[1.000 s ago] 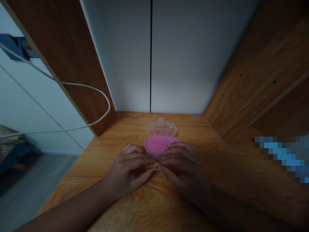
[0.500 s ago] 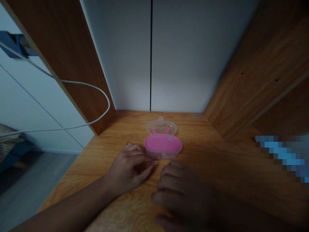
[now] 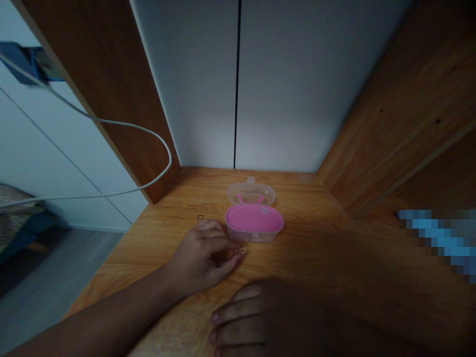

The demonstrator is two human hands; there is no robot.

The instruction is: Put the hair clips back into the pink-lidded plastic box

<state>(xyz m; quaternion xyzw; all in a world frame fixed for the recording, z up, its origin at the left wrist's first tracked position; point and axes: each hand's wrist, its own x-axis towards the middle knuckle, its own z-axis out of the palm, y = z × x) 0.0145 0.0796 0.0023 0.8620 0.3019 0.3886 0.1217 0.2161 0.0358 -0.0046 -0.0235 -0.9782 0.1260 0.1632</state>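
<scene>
My left hand (image 3: 203, 258) rests on the wooden desk (image 3: 305, 267), its fingers curled and pinching a small thin ring (image 3: 241, 251) at the fingertips. Just beyond it stands a small pink case (image 3: 254, 222) with its clear lid (image 3: 252, 192) hinged open toward the wall. My right hand (image 3: 253, 317) is low in the picture, dark, close to the camera, fingers bent and pointing left, with nothing visible in them. Another tiny ring (image 3: 200, 217) lies on the desk left of the case.
The desk sits in a niche with brown wooden side panels (image 3: 390, 124) and a white back wall (image 3: 260, 89). A white cable (image 3: 122, 129) loops from a blue plug (image 3: 26, 62) at the upper left. A blurred blue patch (image 3: 439, 238) is at the right.
My right hand has pulled away from the ring and the case, back toward me. My left hand keeps the ring by the case. The view has shifted slightly.
</scene>
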